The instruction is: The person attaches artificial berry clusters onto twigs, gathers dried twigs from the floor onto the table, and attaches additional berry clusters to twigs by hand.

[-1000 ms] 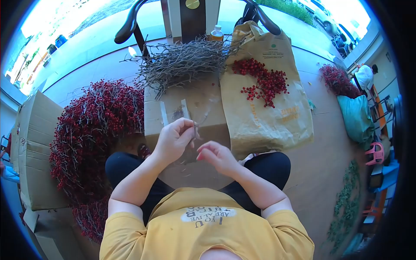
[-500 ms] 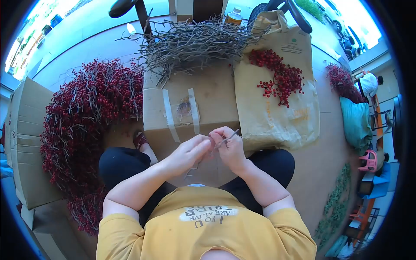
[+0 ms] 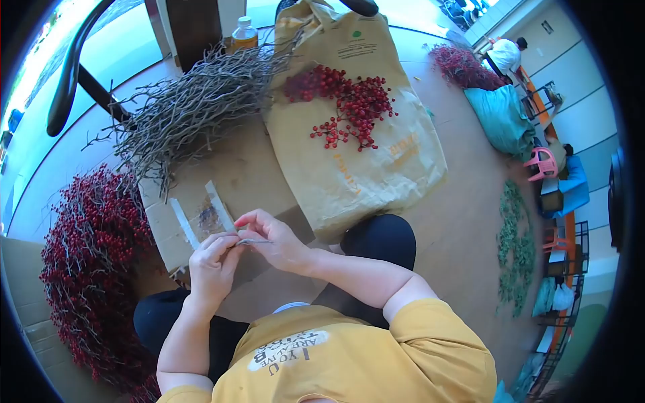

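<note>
My left hand [image 3: 213,263] and my right hand [image 3: 274,243] meet over the near edge of a cardboard box [image 3: 248,161], both pinching one thin grey twig [image 3: 254,241]. Strips of pale tape cross the box just beyond my fingers. A pile of bare grey branches [image 3: 195,101] lies on its far part. To the right, a brown paper bag [image 3: 396,171] lies flat with red berry clusters [image 3: 363,107] on it.
Red-berried branches [image 3: 94,262] are heaped at the left. A bottle [image 3: 244,35] stands behind the twigs. On the right are a green sack [image 3: 500,117], green leaves [image 3: 516,248], a pink stool [image 3: 541,163] and a person in white [image 3: 504,55].
The view has turned right. My hands were apart a second ago, then came together around the twig, which both now hold with its end pointing right.
</note>
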`<state>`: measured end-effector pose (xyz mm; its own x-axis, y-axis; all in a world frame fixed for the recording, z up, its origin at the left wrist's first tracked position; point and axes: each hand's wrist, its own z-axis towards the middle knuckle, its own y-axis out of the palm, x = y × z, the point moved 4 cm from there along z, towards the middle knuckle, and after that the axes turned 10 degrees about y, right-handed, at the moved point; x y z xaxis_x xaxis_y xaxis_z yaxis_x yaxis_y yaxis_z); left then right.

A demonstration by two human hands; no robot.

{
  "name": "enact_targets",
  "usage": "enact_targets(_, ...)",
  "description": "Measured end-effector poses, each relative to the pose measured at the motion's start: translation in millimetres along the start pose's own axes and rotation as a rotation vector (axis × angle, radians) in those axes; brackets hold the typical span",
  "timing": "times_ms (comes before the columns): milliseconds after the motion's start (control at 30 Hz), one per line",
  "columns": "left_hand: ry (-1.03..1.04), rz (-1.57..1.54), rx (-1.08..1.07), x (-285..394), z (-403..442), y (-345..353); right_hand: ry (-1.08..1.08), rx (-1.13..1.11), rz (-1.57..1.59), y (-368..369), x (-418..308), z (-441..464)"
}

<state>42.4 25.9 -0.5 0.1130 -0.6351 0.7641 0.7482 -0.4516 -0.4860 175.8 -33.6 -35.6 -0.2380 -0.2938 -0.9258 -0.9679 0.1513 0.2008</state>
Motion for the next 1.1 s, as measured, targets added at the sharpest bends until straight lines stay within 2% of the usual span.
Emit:
enact_targets(100, -0.458, -0.282, 0.086, -14.7, 1.7, -15.5, -0.225, 0.254, -0.238, -43.4, -30.6, 1.0)
enact_targets(133, -0.481, -0.317, 0.133, -17.4, 6.7, -27.2, -0.311, 0.446, -0.337, -72.9, -49.5, 2.3)
enact_targets(167, -0.504, -0.353, 0.182, -21.7, 13.4, -40.4, -0.441, 0.673, -0.563, -105.2, -68.7, 3.0)
enact_targets(200, -0.523, -0.380, 0.211, -26.4, 18.5, -53.6, -0.594, 0.889, -0.939, -137.5, -78.8, 5.9)
enact_targets(267, -0.534, -0.334, 0.196, -28.2, 32.8, -72.9, -0.293, 1.049, -1.239, -191.9, -84.8, 8.2)
enact_targets(367, -0.489, -0.309, 0.157, -33.0, 48.1, -86.6, -0.026, 0.815, -1.508, -225.6, -62.0, 24.1)
enact_targets(500, -0.550, -0.272, 0.111, -41.7, 44.0, -77.5, -0.027, 0.791, -1.466, -191.4, -72.2, 37.3)
enact_targets(533, -0.532, -0.223, 0.091, -44.9, 41.6, -73.3, -0.039, 0.845, -1.407, -192.5, -73.4, 42.3)
enact_targets(633, -0.503, -0.161, 0.128, -51.0, 38.5, -67.3, -0.144, 1.047, -1.194, -200.7, -90.4, 42.4)
enact_targets(733, -0.394, 0.042, 0.152, -61.5, 36.5, -68.2, -0.350, 1.065, -1.096, -214.4, -121.2, 63.9)
enact_targets(833, -0.375, 0.113, 0.137, -53.8, 40.8, -63.9, -0.667, 1.075, -1.438, -203.5, -150.2, 103.5)
enact_targets(933, -0.329, 0.171, 0.159, -53.5, 40.7, -66.3, -0.147, 0.657, -1.624, -214.3, -133.5, 143.4)
enact_targets(1033, -0.332, 0.171, 0.203, -55.7, 37.9, -76.9, 0.173, 0.542, -1.710, -207.4, -155.1, 130.9)
enact_targets(1100, -0.317, 0.199, 0.220, -57.9, 34.7, -79.4, 0.170, 0.564, -1.725, -206.5, -166.8, 110.0)
